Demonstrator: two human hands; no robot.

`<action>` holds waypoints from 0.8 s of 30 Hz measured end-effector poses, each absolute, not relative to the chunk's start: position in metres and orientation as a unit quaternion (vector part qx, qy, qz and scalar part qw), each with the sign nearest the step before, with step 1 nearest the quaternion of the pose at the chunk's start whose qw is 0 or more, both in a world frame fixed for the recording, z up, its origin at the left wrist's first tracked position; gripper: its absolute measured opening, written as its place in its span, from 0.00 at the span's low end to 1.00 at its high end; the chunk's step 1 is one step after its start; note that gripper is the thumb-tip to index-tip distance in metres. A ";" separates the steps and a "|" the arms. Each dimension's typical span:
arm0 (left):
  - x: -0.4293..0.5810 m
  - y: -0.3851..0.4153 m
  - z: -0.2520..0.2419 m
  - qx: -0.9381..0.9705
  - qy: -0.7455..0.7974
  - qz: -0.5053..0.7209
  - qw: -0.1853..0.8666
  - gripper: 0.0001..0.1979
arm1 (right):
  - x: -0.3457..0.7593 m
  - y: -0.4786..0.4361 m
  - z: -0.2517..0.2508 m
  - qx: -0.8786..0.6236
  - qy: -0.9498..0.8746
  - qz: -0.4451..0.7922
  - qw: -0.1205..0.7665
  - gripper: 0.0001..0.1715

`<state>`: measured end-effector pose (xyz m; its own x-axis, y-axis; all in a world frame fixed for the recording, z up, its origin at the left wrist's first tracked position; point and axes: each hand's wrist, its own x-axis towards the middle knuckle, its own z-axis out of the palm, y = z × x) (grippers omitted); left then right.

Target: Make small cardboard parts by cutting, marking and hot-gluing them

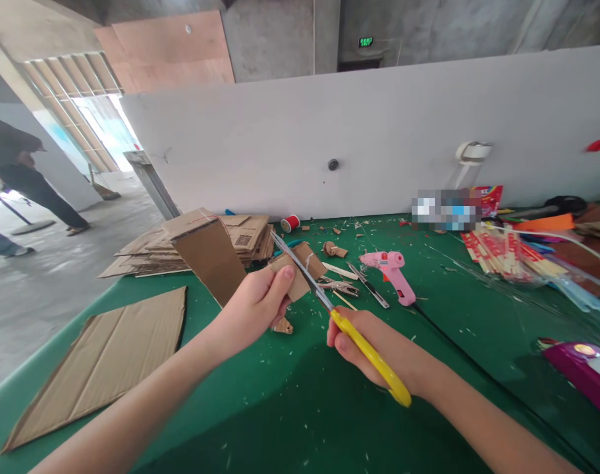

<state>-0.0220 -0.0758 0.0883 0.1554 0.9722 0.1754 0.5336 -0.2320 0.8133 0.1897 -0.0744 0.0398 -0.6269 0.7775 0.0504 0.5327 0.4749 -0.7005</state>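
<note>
My left hand (pixel 260 296) pinches a small piece of cardboard (pixel 298 288) between thumb and fingers above the table. Wrapped round the yellow handles of a pair of scissors (pixel 371 355) is my right hand (pixel 352 339). The scissors' blades point up and left and lie across the cardboard piece at its right edge; how far they are apart I cannot tell. Behind my left hand a bent cardboard strip (pixel 213 260) stands upright, its lower end partly hidden. A small cardboard scrap (pixel 283 326) lies beneath the left fingers.
A pink glue gun (pixel 389 270) with a black cord, a utility knife (pixel 371 288) and pliers (pixel 340 286) lie beyond my hands. Stacked cardboard (pixel 151 249), a flat sheet (pixel 107 362) and a red thread spool (pixel 290 223) are leftward. Packaged sticks (pixel 502 253) are right. A person (pixel 23 164) stands far left.
</note>
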 end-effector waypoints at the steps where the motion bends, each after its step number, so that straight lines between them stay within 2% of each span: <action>1: -0.021 -0.076 0.088 0.696 0.539 0.363 0.305 0.24 | 0.189 -0.074 0.041 -0.404 -0.843 0.308 0.178 0.22; 4: -0.019 -0.077 0.086 0.688 0.539 0.369 0.316 0.25 | 0.185 -0.073 0.043 -0.435 -0.855 0.236 0.159 0.23; 8: -0.018 -0.075 0.083 0.672 0.537 0.380 0.339 0.25 | 0.182 -0.076 0.047 -0.457 -0.854 0.203 0.143 0.26; 12: -0.025 -0.066 0.079 0.675 0.526 0.366 0.367 0.25 | 0.181 -0.077 0.047 -0.458 -0.843 0.241 0.150 0.31; 16: -0.041 -0.049 0.068 0.683 0.577 0.264 0.362 0.24 | 0.184 -0.071 0.040 -0.471 -0.794 0.340 0.180 0.35; 19: -0.051 -0.039 0.055 0.742 0.607 0.127 0.257 0.24 | 0.189 -0.063 0.030 -0.518 -0.711 0.423 0.215 0.40; 24: -0.047 -0.034 0.053 0.715 0.697 0.028 0.046 0.24 | 0.195 -0.051 0.018 -0.541 -0.669 0.418 0.291 0.41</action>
